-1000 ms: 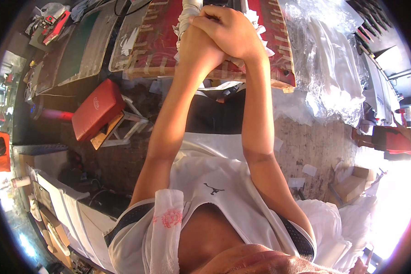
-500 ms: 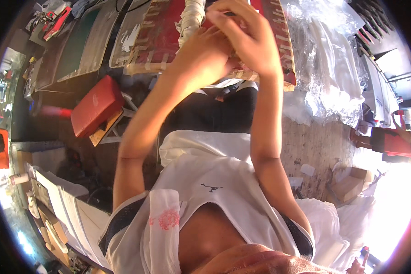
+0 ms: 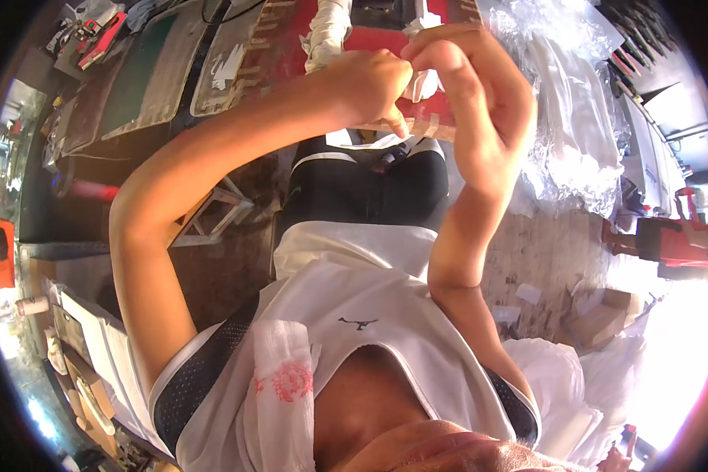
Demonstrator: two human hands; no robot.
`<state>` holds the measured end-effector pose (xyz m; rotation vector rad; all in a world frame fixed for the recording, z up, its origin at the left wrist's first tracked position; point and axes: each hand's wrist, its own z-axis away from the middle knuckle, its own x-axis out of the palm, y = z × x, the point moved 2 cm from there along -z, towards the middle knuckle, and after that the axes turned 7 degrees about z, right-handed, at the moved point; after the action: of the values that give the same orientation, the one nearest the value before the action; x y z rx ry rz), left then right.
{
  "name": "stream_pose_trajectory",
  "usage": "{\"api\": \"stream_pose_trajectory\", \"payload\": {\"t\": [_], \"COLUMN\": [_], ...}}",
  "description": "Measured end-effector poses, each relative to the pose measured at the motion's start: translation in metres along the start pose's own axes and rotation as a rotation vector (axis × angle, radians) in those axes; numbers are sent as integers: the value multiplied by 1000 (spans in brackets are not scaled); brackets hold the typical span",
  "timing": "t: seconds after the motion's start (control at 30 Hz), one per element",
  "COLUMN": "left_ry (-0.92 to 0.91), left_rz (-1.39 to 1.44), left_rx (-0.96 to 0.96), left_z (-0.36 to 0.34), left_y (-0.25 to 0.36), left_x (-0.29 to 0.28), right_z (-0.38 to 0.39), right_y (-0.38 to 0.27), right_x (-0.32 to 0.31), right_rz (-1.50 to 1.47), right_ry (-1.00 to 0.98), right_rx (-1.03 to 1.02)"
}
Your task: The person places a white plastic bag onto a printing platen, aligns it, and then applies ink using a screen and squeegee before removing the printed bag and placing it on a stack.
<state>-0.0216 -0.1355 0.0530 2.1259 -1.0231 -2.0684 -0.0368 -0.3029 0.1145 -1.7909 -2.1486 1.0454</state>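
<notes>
My left hand (image 3: 374,82) is closed, knuckles up, above the near edge of a red-topped work surface (image 3: 366,41) with tan tape along its rim. My right hand (image 3: 480,102) faces it, fingers curled and thumb pressed toward the fingertips. The two hands nearly meet, and whatever they grip is hidden. A crumpled white strip (image 3: 425,85) shows below the right fingertips and again above them; whether it is held or lies behind, I cannot tell. To the left of it, a long white wrapped roll (image 3: 327,35) lies on the red surface.
Clear plastic sheeting (image 3: 566,118) covers the right side. Worn boards (image 3: 145,71) stand at the left, above a small frame stand (image 3: 216,216). A cardboard box (image 3: 602,318) sits on the floor at right. Another person in red (image 3: 680,240) is far right.
My hands have drawn apart from their overlap: the left elbow swung out leftward and the right hand moved right. The white strip and more red surface now show.
</notes>
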Motion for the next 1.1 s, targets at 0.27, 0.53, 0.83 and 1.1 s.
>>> {"api": "stream_pose_trajectory", "payload": {"t": [0.27, 0.53, 0.83, 1.1], "left_ry": [332, 442, 522, 592], "left_rz": [-250, 238, 105, -161], "left_rx": [-106, 143, 30, -21], "left_z": [8, 60, 94, 88], "left_y": [68, 98, 51, -6], "left_x": [-60, -75, 43, 77], "right_z": [9, 40, 84, 78], "right_y": [-16, -28, 42, 80], "right_x": [-8, -28, -19, -1], "right_rz": [-39, -75, 144, 530], "right_ry": [44, -59, -482, -240], "right_rx": [-2, 85, 387, 305]}}
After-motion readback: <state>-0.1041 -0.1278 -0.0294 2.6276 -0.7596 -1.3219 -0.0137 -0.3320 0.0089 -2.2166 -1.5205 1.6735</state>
